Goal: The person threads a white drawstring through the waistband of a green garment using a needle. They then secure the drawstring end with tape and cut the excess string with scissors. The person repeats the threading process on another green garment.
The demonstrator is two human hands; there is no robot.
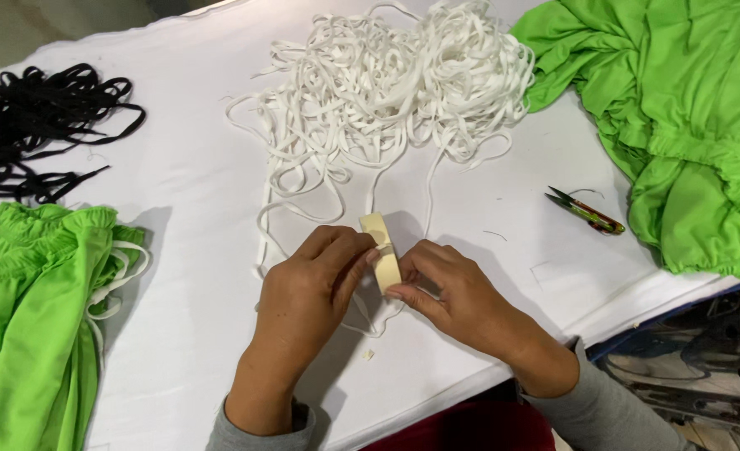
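Observation:
My left hand [313,284] and my right hand [449,291] meet at the front of a white table [186,159]. Together they pinch a small cream-coloured flat strip [379,242], held nearly upright between the fingertips. A white elastic band [263,225] runs from the hands up to a big tangled heap of white elastic [403,79] at the back centre. A tiny cream scrap [368,355] lies on the table just below my hands.
Black cords [32,125] lie piled at the far left. Green garments [27,326] sit at the near left, and more green fabric [687,125] covers the right. Small thread snips [585,210] rest right of centre. A metal machine part [721,359] shows past the table's right edge.

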